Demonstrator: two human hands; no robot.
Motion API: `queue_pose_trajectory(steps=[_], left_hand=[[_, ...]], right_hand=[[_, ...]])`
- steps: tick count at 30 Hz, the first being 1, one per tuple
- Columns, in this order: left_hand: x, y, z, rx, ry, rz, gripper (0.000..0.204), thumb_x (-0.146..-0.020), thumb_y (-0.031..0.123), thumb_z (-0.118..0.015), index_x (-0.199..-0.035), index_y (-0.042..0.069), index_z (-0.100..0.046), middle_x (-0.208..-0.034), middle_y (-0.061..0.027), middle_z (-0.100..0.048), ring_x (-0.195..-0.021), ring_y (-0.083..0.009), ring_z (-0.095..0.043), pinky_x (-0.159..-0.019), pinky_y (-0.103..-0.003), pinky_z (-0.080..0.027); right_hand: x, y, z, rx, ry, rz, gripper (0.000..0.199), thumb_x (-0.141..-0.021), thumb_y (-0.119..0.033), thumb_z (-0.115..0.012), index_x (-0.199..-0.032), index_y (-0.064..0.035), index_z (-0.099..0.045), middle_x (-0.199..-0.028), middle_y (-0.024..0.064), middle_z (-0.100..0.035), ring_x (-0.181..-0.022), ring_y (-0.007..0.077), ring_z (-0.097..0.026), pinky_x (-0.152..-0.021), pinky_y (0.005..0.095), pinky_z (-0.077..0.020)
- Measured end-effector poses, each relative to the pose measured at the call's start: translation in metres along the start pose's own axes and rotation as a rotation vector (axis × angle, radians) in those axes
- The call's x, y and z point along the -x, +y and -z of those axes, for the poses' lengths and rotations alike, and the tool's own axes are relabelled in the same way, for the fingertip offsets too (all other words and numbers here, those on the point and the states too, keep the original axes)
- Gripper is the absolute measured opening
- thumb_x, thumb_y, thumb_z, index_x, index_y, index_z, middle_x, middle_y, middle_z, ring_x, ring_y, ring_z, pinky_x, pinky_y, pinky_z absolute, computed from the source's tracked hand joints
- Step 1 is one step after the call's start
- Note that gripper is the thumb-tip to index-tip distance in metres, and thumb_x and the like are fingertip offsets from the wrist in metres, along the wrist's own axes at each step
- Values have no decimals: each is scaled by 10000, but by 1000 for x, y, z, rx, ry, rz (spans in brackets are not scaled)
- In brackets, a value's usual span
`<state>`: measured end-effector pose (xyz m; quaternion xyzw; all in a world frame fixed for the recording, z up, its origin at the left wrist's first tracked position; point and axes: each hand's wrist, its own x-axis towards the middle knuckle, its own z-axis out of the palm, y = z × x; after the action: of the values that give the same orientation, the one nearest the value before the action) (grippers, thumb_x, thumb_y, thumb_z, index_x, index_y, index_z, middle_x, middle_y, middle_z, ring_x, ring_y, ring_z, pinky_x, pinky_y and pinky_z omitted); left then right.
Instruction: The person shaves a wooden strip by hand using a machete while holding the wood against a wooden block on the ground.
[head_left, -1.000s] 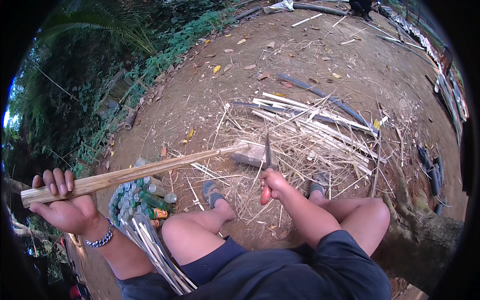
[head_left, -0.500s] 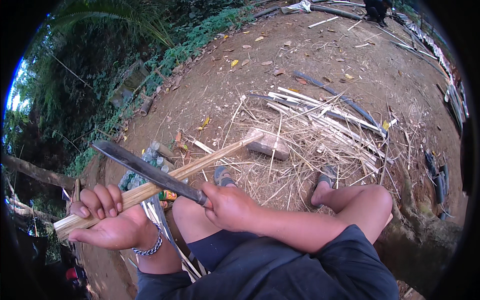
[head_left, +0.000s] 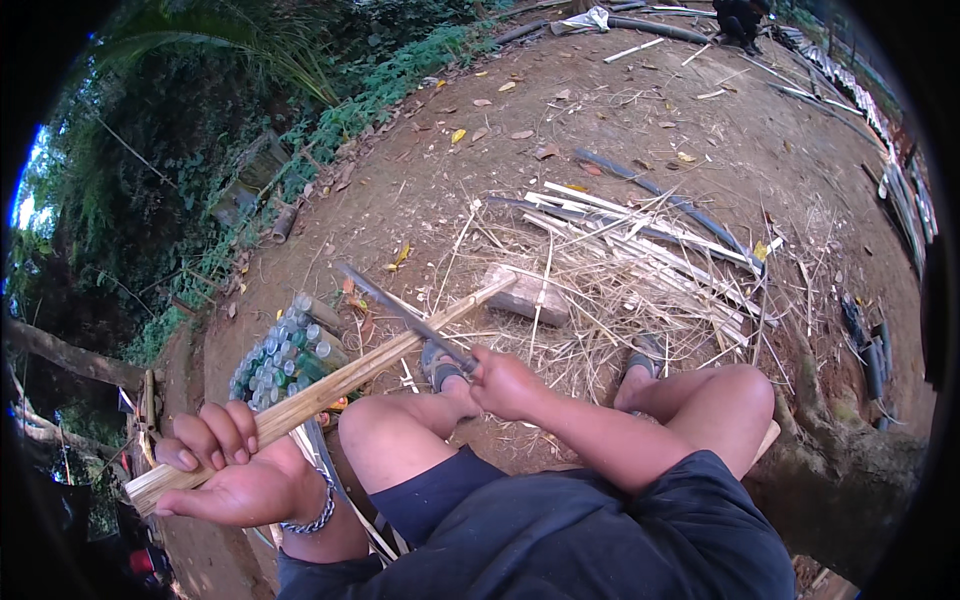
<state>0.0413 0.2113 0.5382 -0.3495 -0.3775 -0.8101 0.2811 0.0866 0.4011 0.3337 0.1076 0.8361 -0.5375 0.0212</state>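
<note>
The bamboo strip (head_left: 330, 385) slants from the left hand (head_left: 250, 492), whose fingers I see curled around its near end, to the wooden block (head_left: 522, 297). The right hand (head_left: 510, 384) clasps the knife (head_left: 380, 294), its blade crossing the strip; I can't tell whether they touch.

No words, labels, numbers or signs can be read anywhere in this view

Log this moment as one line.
left hand: gripping wooden strip | right hand: holding knife, blade crossing strip, contact unclear | strip far end: over block | bottles: left of block
</note>
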Motion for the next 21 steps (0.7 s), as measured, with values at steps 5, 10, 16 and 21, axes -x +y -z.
queue_pose_trajectory(steps=[5,10,16,21], left_hand=[[2,-4,1,16,-20,-19,502,-904,598,-495,-799,112,-422,-657,22,-314,-490,-60,-267,-432,-203,-214],[-1,-4,3,42,-61,12,490,-899,573,-527,-805,96,-464,-669,20,-335,-507,-60,-280,-440,-204,-223],[-2,-7,7,57,-128,14,438,-915,523,-544,-815,129,-381,-663,28,-310,-503,-54,-280,-443,-206,-213],[-7,-8,7,28,-118,29,426,-911,503,-561,-814,122,-397,-663,29,-317,-517,-61,-302,-470,-212,-238]], right_hand=[[-9,43,13,143,44,-98,290,-875,-177,-541,-1118,-18,-541,-819,227,-650,-787,385,-648,-740,477,-511],[6,5,-6,66,-30,84,298,-846,-166,-562,-1087,7,-531,-871,246,-643,-838,390,-644,-744,479,-508],[-21,73,7,33,60,-110,298,-828,-143,-575,-1077,9,-512,-853,238,-641,-825,394,-641,-738,481,-504],[-13,21,-3,-3,-21,-13,234,-796,-118,-593,-974,-1,-496,-816,223,-640,-793,396,-638,-733,483,-502]])
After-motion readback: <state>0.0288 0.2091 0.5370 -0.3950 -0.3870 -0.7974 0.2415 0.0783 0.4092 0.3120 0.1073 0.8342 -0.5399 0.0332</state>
